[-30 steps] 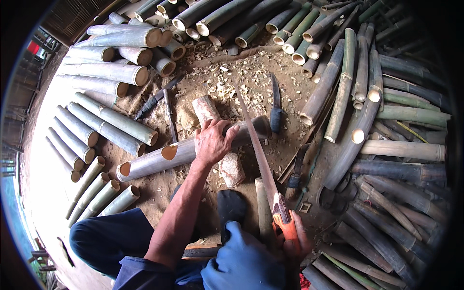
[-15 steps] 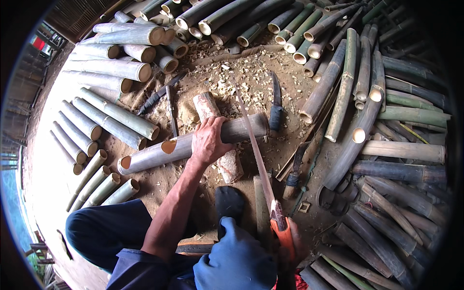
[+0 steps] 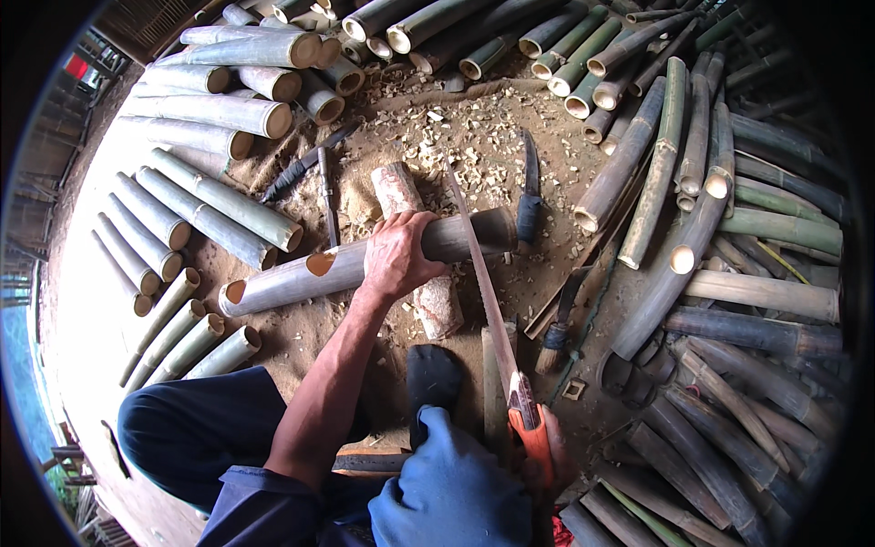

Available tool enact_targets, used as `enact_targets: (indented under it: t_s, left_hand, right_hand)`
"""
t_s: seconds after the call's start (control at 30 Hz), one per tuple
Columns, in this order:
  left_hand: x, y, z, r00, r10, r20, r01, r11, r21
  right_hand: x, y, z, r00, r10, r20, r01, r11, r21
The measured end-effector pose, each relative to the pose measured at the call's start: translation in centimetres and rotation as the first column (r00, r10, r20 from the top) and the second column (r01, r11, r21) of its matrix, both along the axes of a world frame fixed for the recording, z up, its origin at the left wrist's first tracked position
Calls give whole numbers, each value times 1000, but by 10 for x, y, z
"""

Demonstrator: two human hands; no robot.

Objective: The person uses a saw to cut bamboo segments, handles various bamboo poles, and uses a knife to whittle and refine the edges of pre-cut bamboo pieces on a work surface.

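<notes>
My left hand (image 3: 398, 253) is wrapped over a grey bamboo tube (image 3: 283, 288), pressing it onto a short pale log (image 3: 397, 190) that lies crosswise beneath. Two cut openings show in the tube's upper side, left of my hand. My right hand (image 3: 558, 451) grips the orange handle of a handsaw (image 3: 518, 401). The long blade lies across the tube near its right end, its tip pointing away from me. Whether the teeth have cut into the bamboo cannot be made out. Part of my right hand is hidden behind the handle.
A knife with a dark-wrapped handle (image 3: 529, 214) lies beyond the tube's right end; another knife (image 3: 554, 337) is right of the saw. A chisel-like tool (image 3: 327, 196) lies beyond my left hand. Wood chips cover the ground. Bamboo tubes (image 3: 219, 114) are stacked left, back and right.
The view has shifted slightly. The saw blade stays across the tube near its right end, and my left hand keeps its hold.
</notes>
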State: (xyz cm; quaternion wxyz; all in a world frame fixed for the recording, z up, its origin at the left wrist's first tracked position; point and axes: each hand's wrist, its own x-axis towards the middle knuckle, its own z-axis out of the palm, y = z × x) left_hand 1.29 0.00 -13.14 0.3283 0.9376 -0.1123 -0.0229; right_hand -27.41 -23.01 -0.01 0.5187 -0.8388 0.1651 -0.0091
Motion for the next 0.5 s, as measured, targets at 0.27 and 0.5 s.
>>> enact_targets:
  t_s: [0.27,0.5]
  left_hand:
    - [0,1,-1,1000,-11,-14,11,1000,2]
    - [10,-6,-5,990,37,-135,-42,998,-40]
  right_hand:
    - [-5,8,1,1000,-31,-2,31,995,-94]
    - [-10,12,-34,982,131,133,-57,889,-454]
